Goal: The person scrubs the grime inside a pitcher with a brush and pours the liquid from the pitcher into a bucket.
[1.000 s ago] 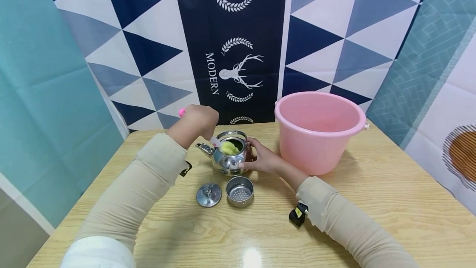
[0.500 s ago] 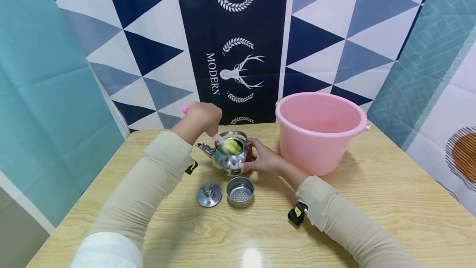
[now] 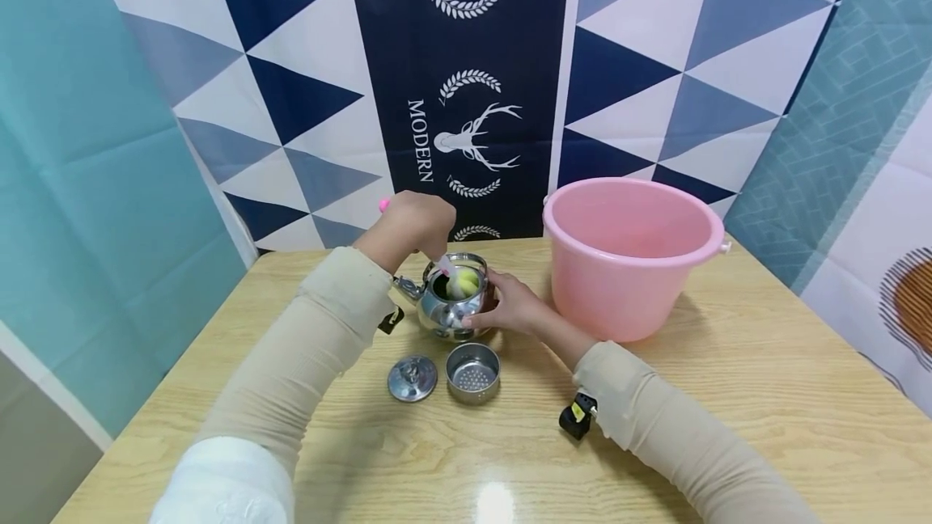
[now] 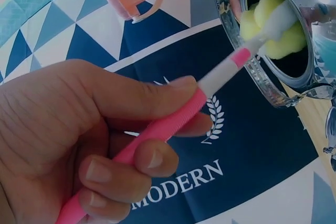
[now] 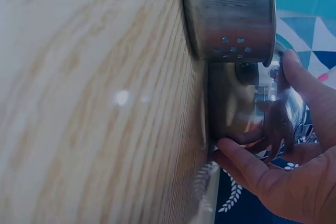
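Observation:
My left hand [image 3: 418, 221] grips the pink handle of a sponge bottle brush [image 4: 170, 121], fingers and thumb curled round it. The brush slants down, and its yellow sponge head [image 4: 286, 40] is in the round mouth of a shiny metal teapot [image 3: 442, 315]. On the teapot's right side, my right hand [image 3: 513, 306] holds the body between thumb and fingers. In the right wrist view the thumb lies high on the curved wall and the other fingers lower, near the table. The teapot's inside is mostly hidden by the sponge.
In front of the teapot lie its lid [image 3: 412, 379] and a perforated metal strainer cup [image 3: 473, 374] side by side on the wooden table [image 3: 437, 459]. A large pink bucket [image 3: 619, 289] stands just right of the teapot. Patterned cloth [image 3: 306, 103] hangs behind the table.
My left hand and the brush have moved rightward, and the sponge has shifted right inside the teapot's mouth. The right hand keeps its hold on the teapot.

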The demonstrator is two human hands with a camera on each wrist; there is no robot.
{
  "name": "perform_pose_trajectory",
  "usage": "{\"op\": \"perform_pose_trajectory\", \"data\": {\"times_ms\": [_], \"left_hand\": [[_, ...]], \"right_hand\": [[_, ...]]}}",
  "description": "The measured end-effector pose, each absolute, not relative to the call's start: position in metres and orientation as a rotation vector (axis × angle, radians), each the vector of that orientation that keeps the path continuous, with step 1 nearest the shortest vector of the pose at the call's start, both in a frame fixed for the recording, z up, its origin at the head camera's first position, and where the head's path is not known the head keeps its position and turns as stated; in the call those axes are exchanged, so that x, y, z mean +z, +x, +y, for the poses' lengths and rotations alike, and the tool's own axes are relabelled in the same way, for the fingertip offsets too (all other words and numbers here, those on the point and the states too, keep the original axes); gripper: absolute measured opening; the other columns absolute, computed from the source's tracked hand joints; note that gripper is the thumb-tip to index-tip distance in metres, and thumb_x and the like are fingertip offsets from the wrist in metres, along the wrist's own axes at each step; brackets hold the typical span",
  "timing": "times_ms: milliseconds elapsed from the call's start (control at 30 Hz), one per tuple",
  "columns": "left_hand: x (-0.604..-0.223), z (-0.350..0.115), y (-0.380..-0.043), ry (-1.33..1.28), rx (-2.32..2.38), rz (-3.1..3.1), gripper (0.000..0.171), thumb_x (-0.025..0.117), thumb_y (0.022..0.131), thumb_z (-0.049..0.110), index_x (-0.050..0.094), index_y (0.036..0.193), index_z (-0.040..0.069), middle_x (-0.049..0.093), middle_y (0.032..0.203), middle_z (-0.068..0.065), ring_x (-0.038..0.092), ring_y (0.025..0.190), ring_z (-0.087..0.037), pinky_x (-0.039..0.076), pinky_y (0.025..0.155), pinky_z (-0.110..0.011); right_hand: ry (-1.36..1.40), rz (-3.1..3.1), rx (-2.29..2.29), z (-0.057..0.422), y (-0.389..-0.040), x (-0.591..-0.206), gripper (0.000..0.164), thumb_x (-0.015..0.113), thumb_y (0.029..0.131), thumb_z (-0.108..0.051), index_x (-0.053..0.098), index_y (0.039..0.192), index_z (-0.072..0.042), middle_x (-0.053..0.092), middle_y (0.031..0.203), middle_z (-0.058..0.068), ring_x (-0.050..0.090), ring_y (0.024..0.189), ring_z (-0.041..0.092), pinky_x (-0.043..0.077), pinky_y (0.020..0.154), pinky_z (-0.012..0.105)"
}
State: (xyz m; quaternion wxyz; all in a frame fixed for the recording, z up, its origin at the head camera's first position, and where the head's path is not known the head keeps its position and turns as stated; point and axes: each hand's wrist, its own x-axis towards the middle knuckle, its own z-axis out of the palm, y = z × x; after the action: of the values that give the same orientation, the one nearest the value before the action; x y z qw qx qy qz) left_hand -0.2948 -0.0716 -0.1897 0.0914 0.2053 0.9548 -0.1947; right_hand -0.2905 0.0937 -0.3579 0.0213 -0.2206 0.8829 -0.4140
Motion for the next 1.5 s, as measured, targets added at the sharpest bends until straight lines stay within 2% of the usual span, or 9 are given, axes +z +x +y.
{"op": "perform_pose_trajectory", "data": {"times_ms": [167,400,567,767,1000,1167,1300,1400,1500], "left_hand": [[-0.190,-0.072,-0.297,0.590,-0.473,2.762,0.014,0.066,0.087,0.024,0.065,0.077,0.014,0.055,0.062,0.003,0.049,0.053,-0.012,0.038,0.056,-0.031],[-0.189,-0.070,-0.294,0.478,-0.372,2.646,0.030,0.066,0.090,0.021,0.054,0.063,0.014,0.046,0.057,0.002,0.041,0.050,-0.011,0.036,0.054,-0.028],[-0.184,-0.064,-0.290,0.416,-0.487,2.633,0.035,0.065,0.090,0.019,0.048,0.059,0.017,0.046,0.058,0.004,0.041,0.051,-0.010,0.035,0.058,-0.029],[-0.179,-0.058,-0.284,0.416,-0.660,2.636,0.027,0.065,0.086,0.017,0.052,0.063,0.017,0.049,0.070,0.004,0.046,0.069,-0.014,0.037,0.071,-0.036],[-0.179,-0.057,-0.283,0.427,-0.746,2.653,0.024,0.060,0.083,0.011,0.049,0.063,0.017,0.045,0.080,0.001,0.038,0.068,-0.016,0.031,0.065,-0.033],[-0.183,-0.061,-0.285,0.436,-0.769,2.742,0.008,0.059,0.087,0.016,0.061,0.080,0.016,0.050,0.081,0.001,0.046,0.073,-0.016,0.036,0.069,-0.034],[-0.188,-0.066,-0.289,0.461,-0.770,2.815,0.010,0.057,0.089,0.016,0.066,0.091,0.015,0.056,0.083,0.000,0.050,0.075,-0.016,0.041,0.070,-0.035],[-0.191,-0.070,-0.294,0.498,-0.756,2.851,0.009,0.058,0.088,0.016,0.066,0.087,0.016,0.057,0.081,0.001,0.050,0.073,-0.016,0.043,0.068,-0.035],[-0.194,-0.074,-0.298,0.527,-0.707,2.868,0.011,0.055,0.087,0.014,0.060,0.078,0.017,0.052,0.076,0.002,0.044,0.068,-0.015,0.039,0.061,-0.034]], "right_hand": [[-0.670,2.733,-1.261,0.094,-0.289,-0.356,0.085,0.088,0.072,-0.029,0.046,0.143,-0.006,0.056,0.132,0.016,0.048,0.125,0.030,0.035,0.107,0.047],[-0.666,2.728,-1.229,0.093,-0.288,-0.354,0.083,0.087,0.074,-0.030,0.046,0.142,-0.007,0.060,0.112,0.012,0.052,0.101,0.024,0.043,0.092,0.041],[-0.662,2.729,-1.223,0.092,-0.289,-0.354,0.085,0.086,0.075,-0.030,0.043,0.144,-0.006,0.059,0.122,0.015,0.052,0.111,0.027,0.041,0.099,0.044],[-0.643,2.727,-1.223,0.092,-0.289,-0.355,0.088,0.085,0.076,-0.031,0.040,0.147,-0.004,0.053,0.136,0.019,0.047,0.125,0.031,0.035,0.106,0.047],[-0.621,2.723,-1.225,0.092,-0.288,-0.353,0.094,0.085,0.077,-0.030,0.032,0.150,-0.001,0.046,0.142,0.021,0.040,0.134,0.034,0.030,0.110,0.049],[-0.616,2.727,-1.231,0.093,-0.287,-0.352,0.096,0.085,0.076,-0.030,0.031,0.150,-0.002,0.044,0.144,0.022,0.038,0.135,0.036,0.029,0.111,0.050],[-0.600,2.724,-1.242,0.094,-0.286,-0.353,0.098,0.086,0.075,-0.030,0.031,0.151,-0.003,0.043,0.145,0.023,0.036,0.137,0.037,0.027,0.111,0.050],[-0.604,2.736,-1.238,0.093,-0.287,-0.354,0.098,0.086,0.075,-0.030,0.030,0.151,-0.003,0.043,0.145,0.023,0.036,0.136,0.037,0.027,0.111,0.050],[-0.631,2.747,-1.236,0.093,-0.287,-0.355,0.097,0.086,0.075,-0.030,0.031,0.151,-0.002,0.045,0.144,0.023,0.038,0.135,0.037,0.029,0.111,0.050]]}}
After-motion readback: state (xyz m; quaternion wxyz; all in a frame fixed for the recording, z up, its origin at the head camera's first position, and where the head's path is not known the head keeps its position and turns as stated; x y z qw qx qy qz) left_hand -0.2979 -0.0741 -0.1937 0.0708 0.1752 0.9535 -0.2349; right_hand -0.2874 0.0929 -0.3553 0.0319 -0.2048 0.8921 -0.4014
